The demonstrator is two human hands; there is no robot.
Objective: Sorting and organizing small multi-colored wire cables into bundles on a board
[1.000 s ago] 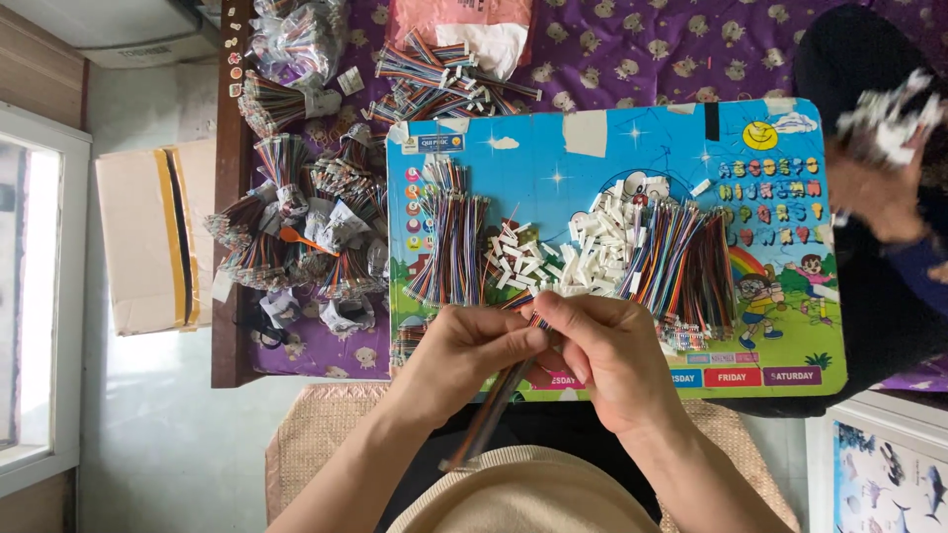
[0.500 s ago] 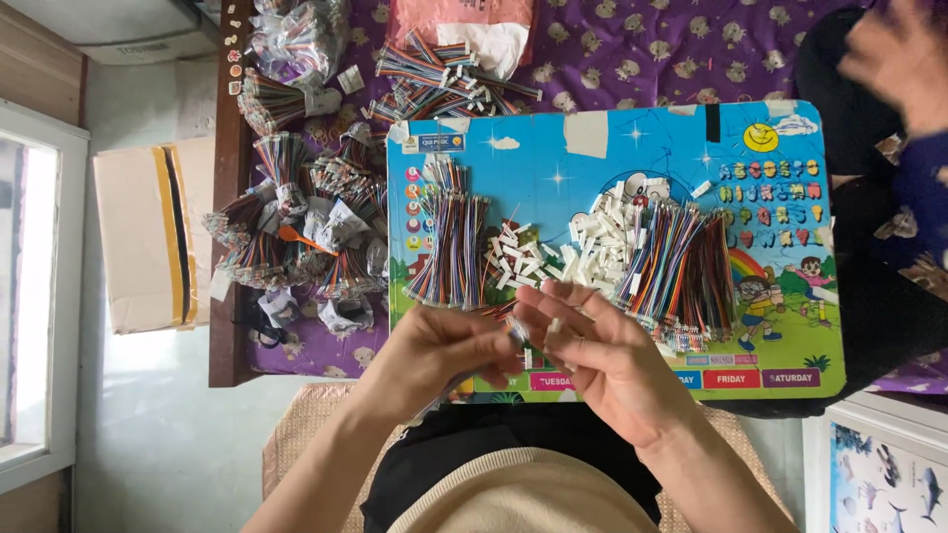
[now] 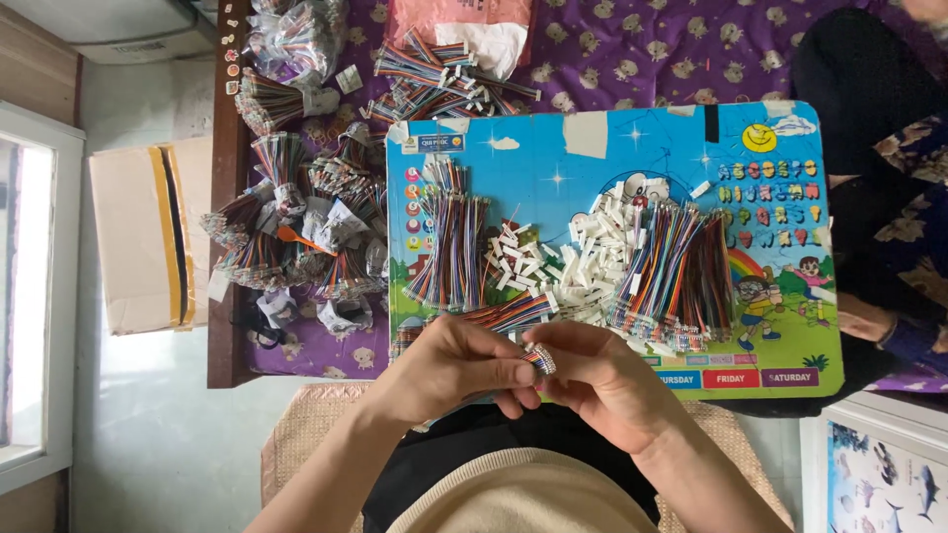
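Observation:
My left hand (image 3: 459, 367) and my right hand (image 3: 597, 380) meet over the near edge of a colourful picture board (image 3: 612, 168). Both pinch one short rainbow ribbon cable (image 3: 515, 314), whose end shows between the fingertips at the middle. On the board lie a bundle of the same striped cables (image 3: 449, 252) at the left, a heap of small white plastic connectors (image 3: 578, 262) in the middle, and a larger spread of cables (image 3: 676, 276) at the right.
Several bagged and loose cable bundles (image 3: 296, 227) cover the purple patterned cloth (image 3: 642, 49) left of and behind the board. A cardboard box (image 3: 143, 232) stands on the floor at left. Another person (image 3: 889, 197) in dark clothes sits at right.
The long cable that hung down from my hands is gone; both hands now pinch a short cable end closer together. The other person's raised hand at the right has left the view.

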